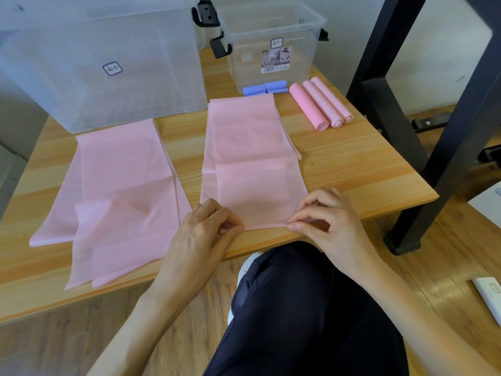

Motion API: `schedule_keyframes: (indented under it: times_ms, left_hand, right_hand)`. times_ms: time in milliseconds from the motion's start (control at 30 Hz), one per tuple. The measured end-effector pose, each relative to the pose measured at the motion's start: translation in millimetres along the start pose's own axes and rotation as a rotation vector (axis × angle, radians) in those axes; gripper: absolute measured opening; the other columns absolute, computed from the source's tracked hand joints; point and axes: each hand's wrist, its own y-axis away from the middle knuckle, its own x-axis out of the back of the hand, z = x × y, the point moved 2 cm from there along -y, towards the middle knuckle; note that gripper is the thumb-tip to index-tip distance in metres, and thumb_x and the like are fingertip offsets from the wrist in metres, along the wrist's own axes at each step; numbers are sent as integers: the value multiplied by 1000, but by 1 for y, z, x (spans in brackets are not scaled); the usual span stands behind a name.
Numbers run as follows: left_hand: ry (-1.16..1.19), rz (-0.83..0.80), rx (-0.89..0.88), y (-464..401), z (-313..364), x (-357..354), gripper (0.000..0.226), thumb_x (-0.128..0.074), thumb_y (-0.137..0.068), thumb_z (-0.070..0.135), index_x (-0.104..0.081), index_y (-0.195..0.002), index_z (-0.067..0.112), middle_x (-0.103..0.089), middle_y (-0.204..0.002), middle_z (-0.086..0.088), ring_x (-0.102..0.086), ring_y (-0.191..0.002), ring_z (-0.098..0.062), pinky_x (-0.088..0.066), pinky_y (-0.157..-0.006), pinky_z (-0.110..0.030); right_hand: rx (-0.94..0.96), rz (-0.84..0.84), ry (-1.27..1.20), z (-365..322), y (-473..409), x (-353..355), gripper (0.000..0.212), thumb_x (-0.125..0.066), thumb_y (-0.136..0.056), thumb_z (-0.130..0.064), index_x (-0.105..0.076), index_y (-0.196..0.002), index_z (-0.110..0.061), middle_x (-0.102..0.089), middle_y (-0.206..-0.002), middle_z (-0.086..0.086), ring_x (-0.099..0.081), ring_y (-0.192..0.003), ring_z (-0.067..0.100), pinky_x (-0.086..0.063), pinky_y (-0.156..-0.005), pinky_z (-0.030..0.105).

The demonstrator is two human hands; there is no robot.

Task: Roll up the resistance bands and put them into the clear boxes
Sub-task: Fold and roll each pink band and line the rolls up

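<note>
Fingers [294, 222] of the right hand [329, 226] pinch the near right corner of the flat band [252, 158] that lies in the middle of the frame, thumb and forefinger closed on the thin pink edge, the other fingers curled above it. On the opposite corner the left hand [202, 234] does the same: its fingers are bent in and grip the near left edge of that band, right at the front lip of the table [352, 169]. The band runs away from both hands toward the top of the frame, flat on the wood, with a crease across it about halfway along (its far end almost reaches the blue rolls [265, 88]).

At the left of the frame a second heap of pink bands [116, 191] lies spread out and overlapping, apart from both hands. Three pink rolls [320, 107] lie side by side in the upper right part of the table, touching each other. The blue rolls sit just in front of the small box [273, 31], a clear one with a label and black latches, in the upper middle. A large box [103, 58], also clear, fills the upper left. Black frame legs [390, 123] stand at the right, and a dark trouser leg [298, 316] shows at the bottom.
</note>
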Motion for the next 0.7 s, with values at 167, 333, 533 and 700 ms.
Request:
schedule_keyframes:
  times_ms: [167,333,533,700]
  left_hand:
    - [8,-51,19,-3,0,3,12,-56,-95,31,-65,-87,30,-55,-86,16,-54,-86,-10,-48,-75,-31]
    - [51,-122,118,-8,0,11,10,-64,-90,34,-64,-80,35,-63,-83,16,-58,-87,-6,-50,-75,-30]
    - [23,-123,144,-16,4,15,11,-69,-85,32,-63,-76,35,-61,-83,15,-57,-87,-5,-49,-74,-29]
    - [-158,-35,-57,-7,8,12,10,-67,-91,26,-65,-83,32,-57,-82,16,-54,-76,-7,-41,-64,-17]
  right_hand:
    - [-19,-75,111,-3,-4,1,19,-63,-88,-37,-71,-81,-21,-54,-90,-10,-40,-94,9,-39,-83,36]
    - [-176,-232,156,-16,-14,7,15,-65,-91,-33,-70,-84,-21,-51,-95,-13,-33,-97,6,-26,-88,24]
    - [-187,-155,357,-22,-18,3,19,-70,-86,-37,-58,-73,-29,-49,-87,-16,-39,-96,11,-21,-79,26]
    - [-52,-34,324,-15,-11,-2,17,-79,-76,-31,-66,-70,-22,-51,-79,-12,-43,-85,14,-24,-74,27]
